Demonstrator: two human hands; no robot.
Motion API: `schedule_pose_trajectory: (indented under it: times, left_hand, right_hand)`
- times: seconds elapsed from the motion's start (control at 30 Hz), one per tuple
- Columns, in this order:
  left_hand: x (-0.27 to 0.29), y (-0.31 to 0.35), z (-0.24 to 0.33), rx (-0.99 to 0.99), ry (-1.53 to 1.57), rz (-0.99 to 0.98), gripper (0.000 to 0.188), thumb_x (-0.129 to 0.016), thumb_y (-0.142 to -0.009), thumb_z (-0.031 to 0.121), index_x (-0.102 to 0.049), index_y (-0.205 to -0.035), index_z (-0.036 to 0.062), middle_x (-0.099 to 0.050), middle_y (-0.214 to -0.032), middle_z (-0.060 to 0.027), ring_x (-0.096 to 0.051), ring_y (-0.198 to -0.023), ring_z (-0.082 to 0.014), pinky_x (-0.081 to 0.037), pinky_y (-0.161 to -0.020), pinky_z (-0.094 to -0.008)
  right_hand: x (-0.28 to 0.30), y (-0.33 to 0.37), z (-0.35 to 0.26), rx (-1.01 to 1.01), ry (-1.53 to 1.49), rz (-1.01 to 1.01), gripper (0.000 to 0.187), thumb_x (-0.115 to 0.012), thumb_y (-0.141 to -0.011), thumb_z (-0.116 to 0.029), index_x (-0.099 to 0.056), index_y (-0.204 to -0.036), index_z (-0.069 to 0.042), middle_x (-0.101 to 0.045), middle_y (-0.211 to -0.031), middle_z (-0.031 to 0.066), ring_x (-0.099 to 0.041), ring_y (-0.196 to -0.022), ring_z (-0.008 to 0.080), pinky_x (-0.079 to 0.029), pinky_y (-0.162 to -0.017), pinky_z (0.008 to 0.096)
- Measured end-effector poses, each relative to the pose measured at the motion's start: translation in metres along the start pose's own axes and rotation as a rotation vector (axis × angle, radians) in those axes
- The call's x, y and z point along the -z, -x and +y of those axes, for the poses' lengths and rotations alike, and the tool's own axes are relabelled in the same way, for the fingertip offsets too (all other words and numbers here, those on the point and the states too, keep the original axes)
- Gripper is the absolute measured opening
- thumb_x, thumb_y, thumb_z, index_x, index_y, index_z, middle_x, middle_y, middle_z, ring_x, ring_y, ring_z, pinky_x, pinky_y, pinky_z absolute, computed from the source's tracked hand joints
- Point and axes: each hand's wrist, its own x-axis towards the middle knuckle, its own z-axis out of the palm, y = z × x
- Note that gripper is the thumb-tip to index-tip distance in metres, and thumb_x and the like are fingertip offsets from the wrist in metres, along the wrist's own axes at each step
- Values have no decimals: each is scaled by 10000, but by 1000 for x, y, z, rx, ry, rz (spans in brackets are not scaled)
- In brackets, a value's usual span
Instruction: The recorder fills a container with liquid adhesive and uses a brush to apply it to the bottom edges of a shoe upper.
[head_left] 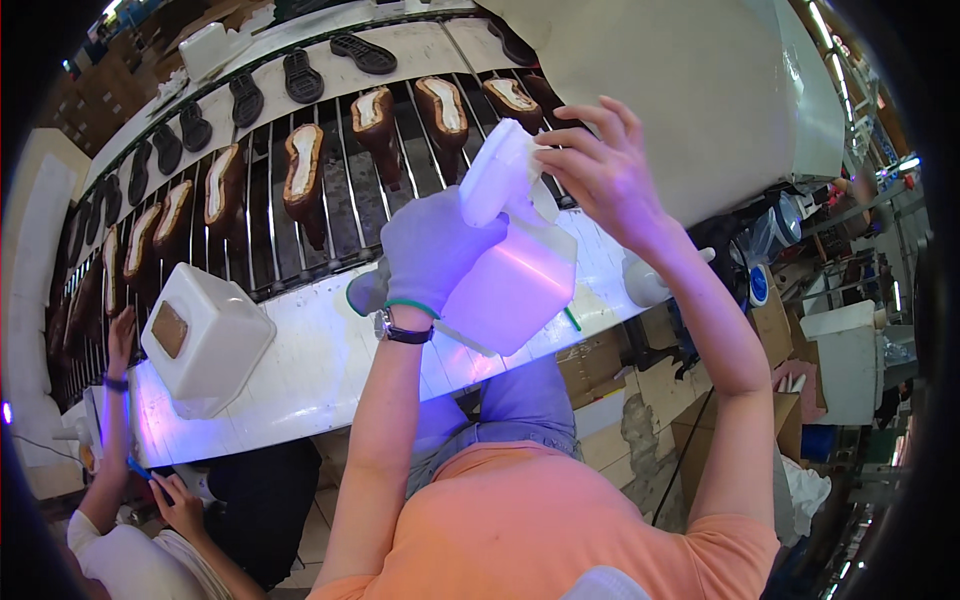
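Centrally, the left hand (438, 240), gloved in grey, has its fingers closed around a white piece (495, 172) above the white container (515, 290) at the counter (320, 345); violet glare blurs the piece's form. The right hand (610, 178) spreads bare fingers at its upper edge; whether they pinch cannot be told. A co-worker (150, 565) is cut off lower left.

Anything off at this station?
Two things. One sole on the far white ledge lies nearly sideways, out of line with the next sole to its left. And only the left hand is gloved; the right hand is bare.
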Motion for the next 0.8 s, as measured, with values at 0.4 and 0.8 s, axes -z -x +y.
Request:
schedule_pose_trajectory:
  times: [0.4,0.8]
  left_hand:
    - [-6,-12,1,-26,-33,-4,443,-669,-691,503,-723,-835,88,-695,-751,-149,-702,-731,-307,-545,-650,-424]
    - [-17,-25,-3,-29,-24,-22,522,-684,-694,572,-732,-858,79,-693,-784,-151,-690,-760,-326,-540,-690,-424]
  right_hand:
    - [8,-19,6,625,397,-237,153,-652,-756,-118,-732,-861,-41,-665,-1030,5,-452,-1282,173,-318,-1160,451]
    - [-10,-30,35,362,165,-346,145,-664,-809,-152,-696,-920,-64,-632,-1230,15,-457,-1304,185,-301,-1124,421]
